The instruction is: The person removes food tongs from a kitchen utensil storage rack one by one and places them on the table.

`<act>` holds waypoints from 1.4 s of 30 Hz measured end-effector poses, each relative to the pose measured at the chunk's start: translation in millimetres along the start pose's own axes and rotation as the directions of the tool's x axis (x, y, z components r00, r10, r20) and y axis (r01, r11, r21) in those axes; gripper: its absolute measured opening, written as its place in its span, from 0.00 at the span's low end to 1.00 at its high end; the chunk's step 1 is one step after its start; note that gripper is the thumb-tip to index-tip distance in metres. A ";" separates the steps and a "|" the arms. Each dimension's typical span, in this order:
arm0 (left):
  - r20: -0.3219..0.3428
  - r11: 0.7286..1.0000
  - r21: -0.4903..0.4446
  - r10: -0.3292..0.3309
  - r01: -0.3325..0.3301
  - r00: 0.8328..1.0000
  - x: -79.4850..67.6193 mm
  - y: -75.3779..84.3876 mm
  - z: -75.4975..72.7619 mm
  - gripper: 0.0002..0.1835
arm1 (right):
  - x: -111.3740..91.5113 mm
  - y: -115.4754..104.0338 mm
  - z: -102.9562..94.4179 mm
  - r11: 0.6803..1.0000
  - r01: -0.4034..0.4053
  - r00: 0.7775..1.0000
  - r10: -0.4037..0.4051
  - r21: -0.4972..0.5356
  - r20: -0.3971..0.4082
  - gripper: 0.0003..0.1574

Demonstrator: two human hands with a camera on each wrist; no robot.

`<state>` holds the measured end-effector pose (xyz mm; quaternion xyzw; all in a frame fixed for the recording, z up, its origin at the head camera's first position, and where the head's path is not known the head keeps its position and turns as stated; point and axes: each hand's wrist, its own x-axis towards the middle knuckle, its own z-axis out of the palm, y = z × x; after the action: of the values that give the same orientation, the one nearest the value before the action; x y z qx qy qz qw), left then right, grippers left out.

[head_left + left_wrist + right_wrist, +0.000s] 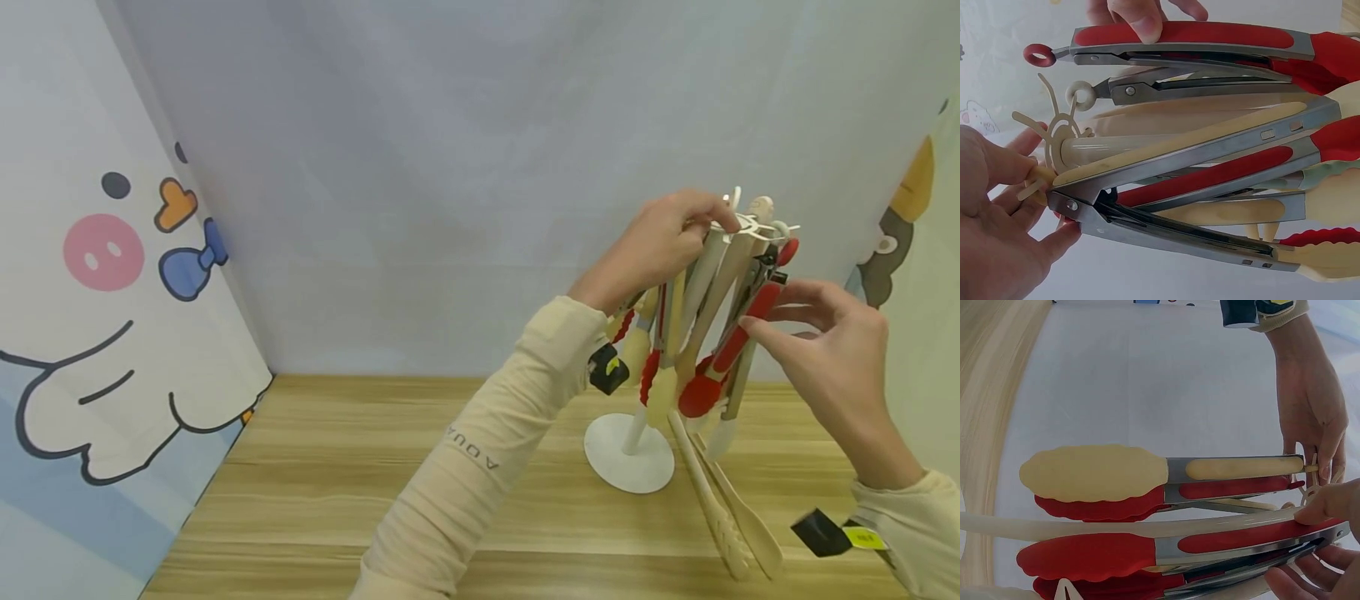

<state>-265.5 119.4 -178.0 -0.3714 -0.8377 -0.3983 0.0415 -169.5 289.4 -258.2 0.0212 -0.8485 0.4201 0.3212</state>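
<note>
A white utensil rack stands on a round base (613, 462), with hooks round its top (1060, 134). My left hand (663, 242) grips the rack's top, its fingers around the hooks beside a cream tongs' ring (1040, 186). Red-handled tongs (750, 325) are pinched between the thumb and fingers of my right hand (843, 350), tilted with their red heads down. Their red pull ring (1039, 55) is apart from the hooks in the left wrist view. Cream tongs (1179, 147) and other red tongs (1235, 489) hang from the rack, partly hiding its pole.
A beige spoon (759, 537) and another long beige utensil (723, 529) lie on the wooden table (360, 483), right of the base. Behind the table hangs a grey cloth (450, 208); cartoon-printed cloths (112, 350) close off both sides.
</note>
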 end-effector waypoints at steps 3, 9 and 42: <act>-0.004 1.000 0.002 0.006 -0.006 1.000 -0.7 -0.4 0.2 0.19 | -1.6 2.4 0.2 1.000 0.000 1.000 0.000 -0.007 0.014 0.20; -0.012 1.000 -0.025 -0.010 0.009 1.000 -1.1 -0.6 0.2 0.20 | -5.6 7.8 1.8 1.000 -0.010 0.998 0.010 0.000 0.056 0.19; 0.011 0.999 -0.053 0.004 -0.004 1.000 -7.7 -5.4 -1.2 0.14 | -21.8 14.4 15.4 0.982 0.122 0.971 -0.148 0.143 0.186 0.25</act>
<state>-263.8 111.8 -183.4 -0.3763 -0.8264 -0.4180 0.0280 -164.8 282.4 -287.3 0.1411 -0.8433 0.4476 0.2618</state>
